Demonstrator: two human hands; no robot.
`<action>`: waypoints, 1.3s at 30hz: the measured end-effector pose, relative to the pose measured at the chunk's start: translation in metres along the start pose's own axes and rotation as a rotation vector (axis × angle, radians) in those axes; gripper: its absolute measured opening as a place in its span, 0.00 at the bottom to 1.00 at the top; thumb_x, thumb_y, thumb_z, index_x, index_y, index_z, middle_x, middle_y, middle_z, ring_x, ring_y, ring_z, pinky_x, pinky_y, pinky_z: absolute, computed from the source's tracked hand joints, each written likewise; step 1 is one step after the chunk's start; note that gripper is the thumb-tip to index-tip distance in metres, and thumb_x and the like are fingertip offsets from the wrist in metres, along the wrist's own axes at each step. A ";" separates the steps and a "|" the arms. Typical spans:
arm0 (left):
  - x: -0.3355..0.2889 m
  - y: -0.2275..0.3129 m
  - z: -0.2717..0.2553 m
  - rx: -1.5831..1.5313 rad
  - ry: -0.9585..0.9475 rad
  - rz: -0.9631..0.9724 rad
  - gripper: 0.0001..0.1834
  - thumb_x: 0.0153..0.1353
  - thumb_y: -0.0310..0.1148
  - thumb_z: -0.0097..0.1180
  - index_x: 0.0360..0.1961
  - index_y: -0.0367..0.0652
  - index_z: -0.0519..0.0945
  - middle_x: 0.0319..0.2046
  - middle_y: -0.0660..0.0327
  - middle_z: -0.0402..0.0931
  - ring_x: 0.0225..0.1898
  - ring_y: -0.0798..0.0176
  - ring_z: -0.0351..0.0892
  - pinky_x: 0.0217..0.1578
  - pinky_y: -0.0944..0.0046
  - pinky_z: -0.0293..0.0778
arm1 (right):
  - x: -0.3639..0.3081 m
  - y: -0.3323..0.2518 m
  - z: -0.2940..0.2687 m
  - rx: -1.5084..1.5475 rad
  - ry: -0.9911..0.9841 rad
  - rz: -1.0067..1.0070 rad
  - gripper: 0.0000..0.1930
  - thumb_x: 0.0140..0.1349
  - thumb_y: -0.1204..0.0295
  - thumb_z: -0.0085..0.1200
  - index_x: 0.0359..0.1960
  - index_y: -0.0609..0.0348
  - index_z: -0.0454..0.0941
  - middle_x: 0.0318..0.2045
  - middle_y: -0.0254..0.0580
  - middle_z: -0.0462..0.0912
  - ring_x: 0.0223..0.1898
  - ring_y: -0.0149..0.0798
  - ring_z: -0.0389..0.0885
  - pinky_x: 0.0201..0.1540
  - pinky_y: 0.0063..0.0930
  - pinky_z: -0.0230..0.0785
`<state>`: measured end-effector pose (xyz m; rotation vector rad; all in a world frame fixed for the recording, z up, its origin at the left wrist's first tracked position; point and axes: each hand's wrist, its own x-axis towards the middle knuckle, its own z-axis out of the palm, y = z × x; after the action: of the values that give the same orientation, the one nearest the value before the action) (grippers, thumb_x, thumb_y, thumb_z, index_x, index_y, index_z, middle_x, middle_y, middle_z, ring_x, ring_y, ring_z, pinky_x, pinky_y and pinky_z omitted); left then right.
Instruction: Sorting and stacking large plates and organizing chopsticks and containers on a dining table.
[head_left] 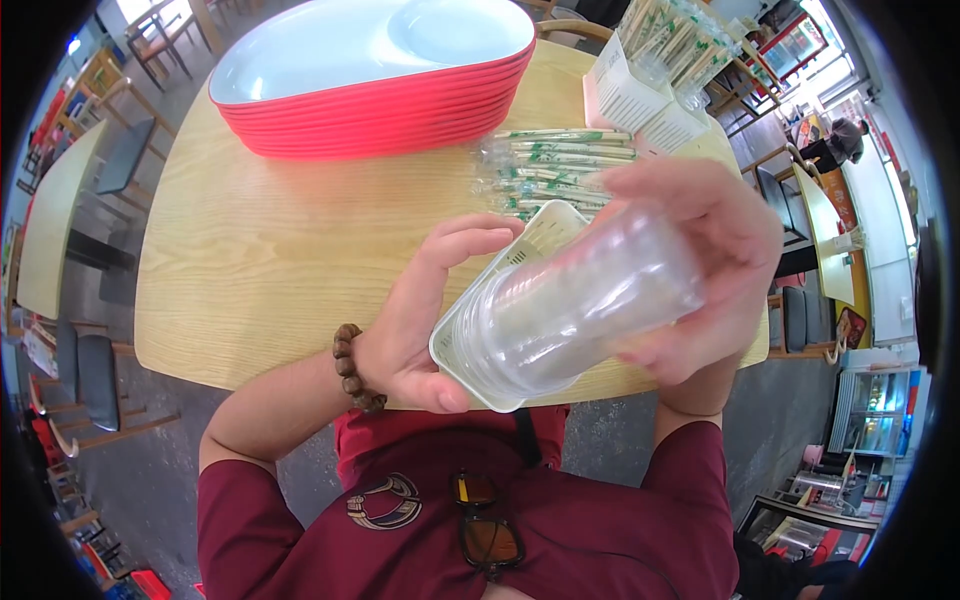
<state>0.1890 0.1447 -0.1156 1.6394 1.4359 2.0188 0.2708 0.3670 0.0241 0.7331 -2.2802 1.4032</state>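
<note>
My right hand (715, 262) grips a stack of clear plastic cups (585, 300) by its closed end, and both are smeared by motion. The cups tilt, with their rims down inside a narrow white plastic basket (437, 340). Around the basket's left side, my left hand (412, 325) steadies it, fingers at the far rim and thumb at the near end. Just beyond the basket lies a pile of wrapped disposable chopsticks (560, 160).
Red oval trays with pale insides (330, 60) are stacked at the far left of the wooden table (270, 250). At the far right, white holders (625, 85) carry upright wrapped chopsticks (675, 40). Chairs (100, 380) and other tables surround me; a person (840, 145) is farther off.
</note>
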 end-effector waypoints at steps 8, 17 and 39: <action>0.007 -0.002 -0.005 0.086 -0.021 0.113 0.53 0.54 0.65 0.63 0.65 0.31 0.62 0.64 0.39 0.60 0.66 0.43 0.63 0.66 0.46 0.59 | -0.003 0.003 -0.033 -0.017 0.281 0.177 0.51 0.42 0.49 0.76 0.62 0.76 0.69 0.46 0.43 0.82 0.45 0.29 0.82 0.47 0.21 0.74; 0.007 0.010 -0.011 0.253 -0.085 0.078 0.40 0.53 0.57 0.66 0.54 0.33 0.73 0.61 0.36 0.64 0.61 0.41 0.69 0.61 0.47 0.66 | -0.012 -0.020 -0.036 -0.246 0.233 0.025 0.47 0.45 0.55 0.75 0.61 0.78 0.68 0.52 0.52 0.81 0.47 0.32 0.82 0.49 0.22 0.74; 0.010 0.013 -0.007 0.324 -0.049 0.067 0.32 0.55 0.58 0.62 0.42 0.34 0.80 0.59 0.35 0.67 0.54 0.43 0.75 0.55 0.49 0.72 | -0.142 0.099 -0.130 -0.870 0.596 0.805 0.36 0.51 0.58 0.72 0.61 0.59 0.77 0.41 0.48 0.87 0.28 0.30 0.79 0.35 0.28 0.74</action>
<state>0.1849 0.1409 -0.0984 1.8673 1.7877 1.8392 0.3291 0.5544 -0.0669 -0.8234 -2.3624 0.5481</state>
